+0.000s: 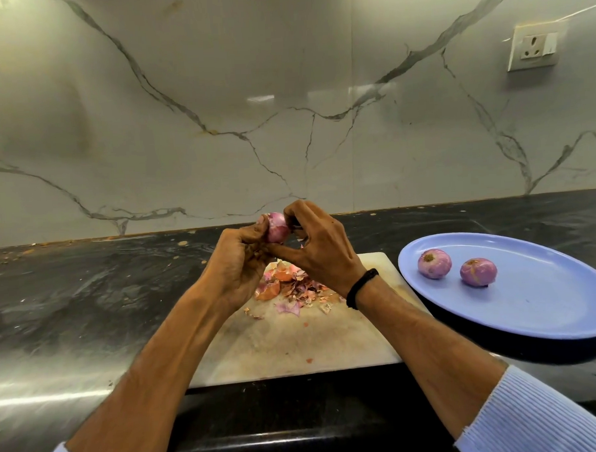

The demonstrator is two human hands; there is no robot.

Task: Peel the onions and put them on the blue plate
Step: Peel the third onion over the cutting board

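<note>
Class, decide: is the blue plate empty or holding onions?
Holding onions: one peeled onion and a second onion sit apart on the blue plate.

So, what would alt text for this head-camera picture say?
The left hand grips an onion above a cutting board while the right hand picks at its skin. Peelings lie on the board; two peeled onions sit apart on a blue plate at right.

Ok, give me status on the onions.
Left grip holds onion above the cutting board, right grip pinches at its skin. Two peeled onions on blue plate. Nothing in the way.
</note>
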